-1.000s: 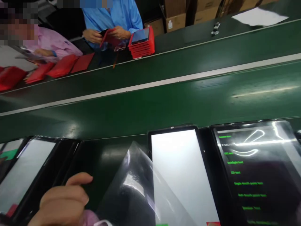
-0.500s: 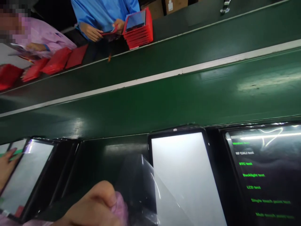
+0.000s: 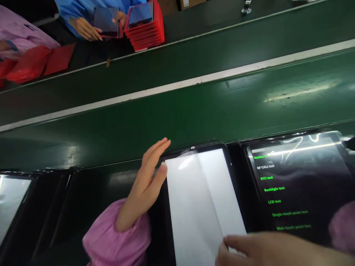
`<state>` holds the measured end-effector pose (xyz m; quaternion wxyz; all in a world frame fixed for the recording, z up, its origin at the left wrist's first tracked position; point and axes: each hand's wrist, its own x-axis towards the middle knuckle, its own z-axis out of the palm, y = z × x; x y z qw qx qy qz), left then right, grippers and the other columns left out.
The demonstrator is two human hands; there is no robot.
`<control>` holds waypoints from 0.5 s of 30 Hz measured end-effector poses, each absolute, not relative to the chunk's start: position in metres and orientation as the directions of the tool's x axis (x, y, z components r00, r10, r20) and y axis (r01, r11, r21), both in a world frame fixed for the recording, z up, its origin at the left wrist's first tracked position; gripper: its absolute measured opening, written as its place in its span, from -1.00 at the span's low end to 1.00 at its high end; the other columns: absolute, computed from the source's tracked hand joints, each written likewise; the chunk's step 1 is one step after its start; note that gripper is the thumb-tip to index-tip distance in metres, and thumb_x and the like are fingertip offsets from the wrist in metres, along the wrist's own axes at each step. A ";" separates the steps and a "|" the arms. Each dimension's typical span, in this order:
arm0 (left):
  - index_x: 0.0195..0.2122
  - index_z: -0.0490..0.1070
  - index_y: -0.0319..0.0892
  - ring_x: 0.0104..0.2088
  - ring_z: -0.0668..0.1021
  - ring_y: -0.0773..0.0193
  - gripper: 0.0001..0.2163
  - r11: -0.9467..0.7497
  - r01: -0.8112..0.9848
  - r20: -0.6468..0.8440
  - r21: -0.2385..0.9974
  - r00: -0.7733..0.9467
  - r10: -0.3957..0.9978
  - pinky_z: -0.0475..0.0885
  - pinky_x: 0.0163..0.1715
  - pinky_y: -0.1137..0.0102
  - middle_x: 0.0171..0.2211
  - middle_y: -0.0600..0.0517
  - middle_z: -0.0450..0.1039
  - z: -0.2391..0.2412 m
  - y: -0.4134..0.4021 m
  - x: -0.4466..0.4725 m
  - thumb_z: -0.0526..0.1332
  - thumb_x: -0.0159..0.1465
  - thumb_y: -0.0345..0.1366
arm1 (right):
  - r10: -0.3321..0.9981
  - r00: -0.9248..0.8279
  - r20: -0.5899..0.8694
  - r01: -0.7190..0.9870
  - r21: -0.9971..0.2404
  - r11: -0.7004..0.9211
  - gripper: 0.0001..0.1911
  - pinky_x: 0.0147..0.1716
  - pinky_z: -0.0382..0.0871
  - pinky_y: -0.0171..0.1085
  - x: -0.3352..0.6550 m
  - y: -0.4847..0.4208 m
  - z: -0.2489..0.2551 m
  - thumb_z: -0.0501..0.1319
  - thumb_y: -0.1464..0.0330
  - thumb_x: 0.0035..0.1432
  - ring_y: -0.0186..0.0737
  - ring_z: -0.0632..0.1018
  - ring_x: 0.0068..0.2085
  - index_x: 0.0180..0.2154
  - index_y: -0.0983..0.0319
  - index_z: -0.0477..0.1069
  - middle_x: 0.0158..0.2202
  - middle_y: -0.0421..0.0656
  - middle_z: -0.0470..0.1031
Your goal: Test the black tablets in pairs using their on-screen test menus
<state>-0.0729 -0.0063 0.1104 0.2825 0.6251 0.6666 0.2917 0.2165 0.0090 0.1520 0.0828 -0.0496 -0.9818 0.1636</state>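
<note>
A tablet with a lit white screen (image 3: pixel 213 184) lies in front of me on the near edge of the green belt. A clear film (image 3: pixel 188 207) lies over the left part of its screen. My left hand (image 3: pixel 146 184), in a pink sleeve, rests edge-on against the tablet's top-left corner, fingers stretched out straight. My right hand (image 3: pixel 266 249) comes in from the lower right and its fingertips pinch the film's lower corner near the screen's bottom.
A dark tablet (image 3: pixel 299 184) showing green test text lies to the right; another lit tablet (image 3: pixel 11 199) is at far left. Across the green conveyor (image 3: pixel 194 111), a person in blue handles a device beside a stack of red cases (image 3: pixel 145 26); red cases (image 3: pixel 41 61) lie further left.
The view has tilted down. My left hand went from low at the bottom edge up to the tablet's top-left corner, the raised film now lies on the screen, and my right hand has come into view.
</note>
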 end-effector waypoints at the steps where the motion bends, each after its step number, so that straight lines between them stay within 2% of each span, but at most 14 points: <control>1: 0.28 0.45 0.03 0.41 0.39 0.01 -0.57 0.088 0.592 -0.053 0.801 -0.076 0.996 0.34 0.40 0.11 0.36 0.00 0.43 0.105 0.003 -0.069 0.01 0.54 0.02 | 0.090 -0.986 0.139 0.034 -0.363 0.931 -0.95 -0.32 0.55 -0.31 0.212 0.017 0.159 0.34 0.28 0.36 -0.27 0.59 -0.24 -0.16 0.09 0.56 -0.11 -0.19 0.60; 2: 0.19 0.53 -0.02 0.36 0.46 0.00 -0.56 0.130 0.514 -0.095 0.848 -0.095 0.991 0.35 0.39 0.12 0.29 -0.02 0.52 0.101 0.011 -0.066 0.00 0.53 0.04 | 0.058 -0.992 0.112 0.005 -0.426 0.905 -0.96 -0.44 0.50 -0.33 0.207 0.029 0.166 0.38 0.38 0.28 -0.30 0.56 -0.34 -0.23 0.11 0.55 -0.21 -0.23 0.60; 3: 0.10 0.59 -0.06 0.30 0.52 -0.01 -0.54 0.164 0.448 -0.124 0.879 -0.116 0.985 0.36 0.37 0.12 0.20 -0.04 0.60 0.097 0.017 -0.063 0.00 0.53 0.05 | 0.056 -0.995 0.079 0.010 -0.492 0.871 -0.89 -0.50 0.46 -0.34 0.201 0.045 0.173 0.39 0.48 0.21 -0.33 0.54 -0.40 -0.27 0.14 0.55 -0.28 -0.25 0.59; 4: 0.01 0.63 -0.07 0.23 0.57 -0.02 -0.54 0.182 0.396 -0.135 0.900 -0.145 0.980 0.36 0.36 0.12 0.10 -0.04 0.65 0.094 0.021 -0.061 0.00 0.52 0.06 | 0.049 -0.998 0.040 0.015 -0.598 0.801 -0.82 -0.53 0.44 -0.36 0.195 0.063 0.180 0.38 0.58 0.15 -0.37 0.52 -0.44 -0.28 0.19 0.54 -0.32 -0.28 0.58; 5: -0.07 0.66 -0.08 0.17 0.61 -0.03 -0.55 0.181 0.359 -0.123 0.916 -0.179 0.976 0.37 0.35 0.11 0.01 -0.04 0.69 0.092 0.023 -0.059 0.03 0.50 0.06 | 0.089 -0.996 -0.005 0.068 -0.695 0.716 -0.78 -0.46 0.46 -0.40 0.189 0.083 0.185 0.35 0.65 0.15 -0.40 0.56 -0.40 -0.24 0.24 0.55 -0.31 -0.28 0.60; 6: -0.14 0.67 -0.07 0.12 0.64 -0.04 -0.57 0.169 0.339 -0.102 0.926 -0.208 0.973 0.36 0.35 0.10 -0.06 -0.03 0.71 0.090 0.024 -0.057 0.07 0.48 0.06 | 0.210 -0.978 0.010 0.133 -0.744 0.654 -0.79 -0.35 0.49 -0.44 0.185 0.103 0.190 0.30 0.67 0.22 -0.42 0.60 -0.33 -0.23 0.26 0.55 -0.29 -0.27 0.62; 10: -0.24 0.69 -0.07 0.03 0.66 -0.03 -0.62 0.119 0.305 -0.043 0.945 -0.245 0.968 0.27 0.41 0.05 -0.19 0.01 0.72 0.085 0.024 -0.055 0.15 0.42 0.03 | 0.551 -0.825 0.130 0.166 -0.875 0.455 -0.84 -0.19 0.56 -0.50 0.178 0.162 0.202 0.27 0.55 0.34 -0.46 0.66 -0.22 -0.23 0.19 0.54 -0.26 -0.36 0.64; 13: -0.23 0.70 -0.04 0.00 0.67 0.05 -0.63 0.076 0.282 -0.006 0.957 -0.242 0.970 0.19 0.46 0.10 -0.15 0.04 0.72 0.082 0.024 -0.053 0.11 0.43 -0.03 | 0.695 -0.713 0.093 0.178 -0.934 0.308 -0.78 -0.11 0.62 -0.52 0.178 0.172 0.209 0.25 0.58 0.36 -0.46 0.69 -0.16 -0.30 0.17 0.52 -0.26 -0.39 0.63; 15: -0.22 0.70 -0.04 0.03 0.67 0.05 -0.65 0.021 0.269 0.044 0.963 -0.234 0.971 0.25 0.42 0.12 -0.10 0.04 0.72 0.080 0.026 -0.053 0.11 0.43 -0.07 | 0.747 -0.663 0.053 0.199 -0.949 0.243 -0.76 -0.11 0.64 -0.53 0.178 0.168 0.214 0.27 0.63 0.35 -0.48 0.70 -0.19 -0.32 0.22 0.52 -0.29 -0.37 0.63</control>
